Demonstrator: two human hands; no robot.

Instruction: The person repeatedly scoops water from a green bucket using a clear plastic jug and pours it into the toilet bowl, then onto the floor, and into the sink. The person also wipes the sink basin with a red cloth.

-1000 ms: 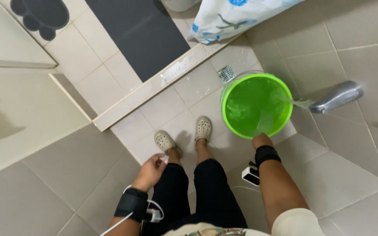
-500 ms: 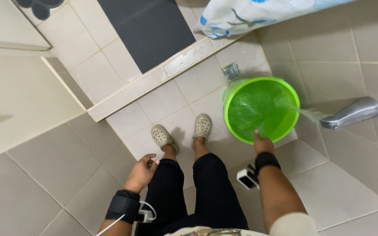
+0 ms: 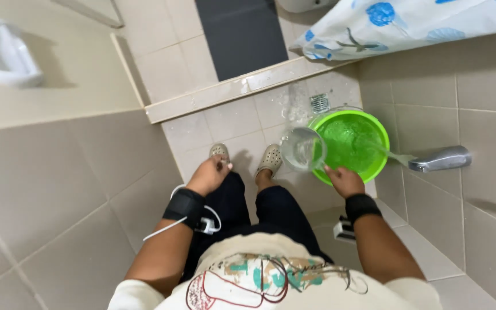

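While the left hand point(image 3: 209, 175) is hanging loosely curled and holding nothing beside the thigh, the right hand point(image 3: 344, 179) is gripping a clear scoop point(image 3: 302, 149) at the near rim of the green bucket point(image 3: 374, 166); keeping it level should be avoiding spills as the wall tap point(image 3: 438, 159) is filling the bucket.

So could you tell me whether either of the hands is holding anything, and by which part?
The right hand holds a clear plastic scoop, apparently by its handle, beside the green bucket. The left hand holds nothing.

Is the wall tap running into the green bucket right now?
On. A stream leaves the tap and falls into the green bucket, whose water surface is churned and foamy.
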